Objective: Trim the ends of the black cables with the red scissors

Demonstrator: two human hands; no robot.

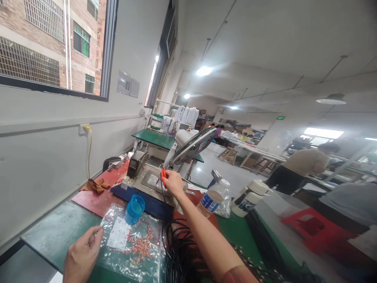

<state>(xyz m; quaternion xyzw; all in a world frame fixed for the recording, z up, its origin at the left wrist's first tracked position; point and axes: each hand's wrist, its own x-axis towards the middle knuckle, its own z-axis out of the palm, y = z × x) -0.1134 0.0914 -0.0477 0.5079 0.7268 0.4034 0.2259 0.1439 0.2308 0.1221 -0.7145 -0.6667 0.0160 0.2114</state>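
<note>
My right hand [173, 183] reaches forward, closed on a red-handled tool [163, 177] that looks like scissors; its tip is too small to make out. Below it, a thin black cable runs down toward a heap of black cables [181, 251]. My left hand [84, 253] is at the lower left, fingers curled and thumb against the index finger; I cannot tell what is in them. Beside it lies a clear plastic bag [112, 261] with small red and yellow bits [140, 245] and a white label [118, 234]. A blue cup [134, 210] stands at the bag's far edge.
A blue-sided machine [144, 202] sits ahead, with a fan [194, 147] behind it. A bottle of liquid [210, 200] and a cream-coloured bottle [249, 198] stand at right. Brown cloth [94, 185] lies on the red mat at left. People work beyond a red stool [312, 226].
</note>
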